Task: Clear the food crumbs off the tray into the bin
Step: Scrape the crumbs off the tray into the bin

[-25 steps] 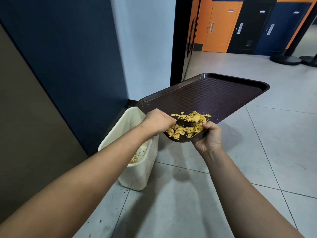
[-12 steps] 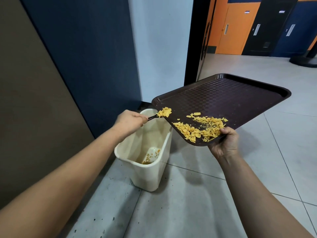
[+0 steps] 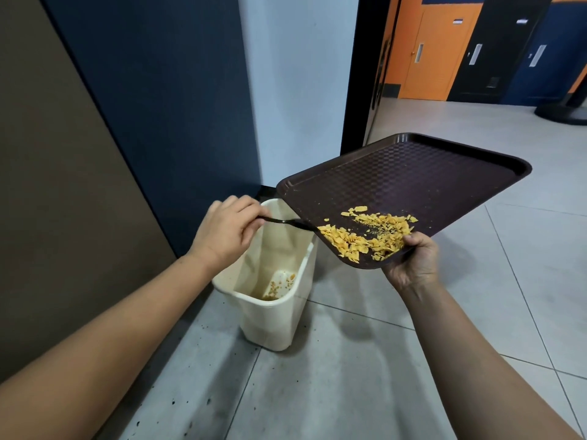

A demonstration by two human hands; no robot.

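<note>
Crumbs (image 3: 368, 238) still heap at our tilted tray's (image 3: 413, 179) low corner over the bin (image 3: 270, 319), since our left hand (image 3: 222, 233), pinching a fork (image 3: 287, 222), returned from dumping a load, while our right hand (image 3: 413, 265) grips the tray.

1 tray (image 3: 413, 179), 1 bin (image 3: 270, 319), 1 fork (image 3: 286, 221)

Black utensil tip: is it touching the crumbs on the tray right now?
Touching. The head view shows the black utensil, held by the left hand, with its tip at the near-left edge of the yellow crumbs on the tray.
</note>
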